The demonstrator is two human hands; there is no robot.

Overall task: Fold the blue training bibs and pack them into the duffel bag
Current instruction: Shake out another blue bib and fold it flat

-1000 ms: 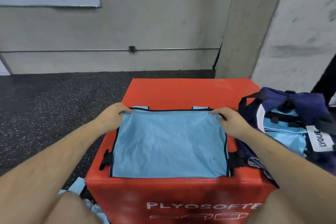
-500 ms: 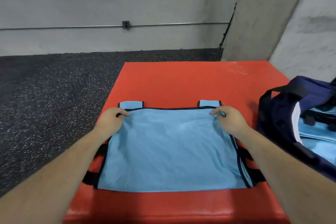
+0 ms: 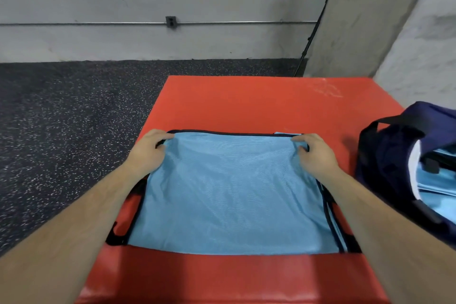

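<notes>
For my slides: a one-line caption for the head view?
Left hand and right hand pinch the far corners of a bib on a red box, bag alongside.

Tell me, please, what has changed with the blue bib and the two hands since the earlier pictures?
The left hand and right hand drew the far edge of the bib a little farther away, over the two light-blue tabs that stuck out half a second ago. The left one is now covered; only a sliver of the right tab shows. Both hands still pinch the far corners. The bib stays on the red box, the duffel bag at its right.
</notes>
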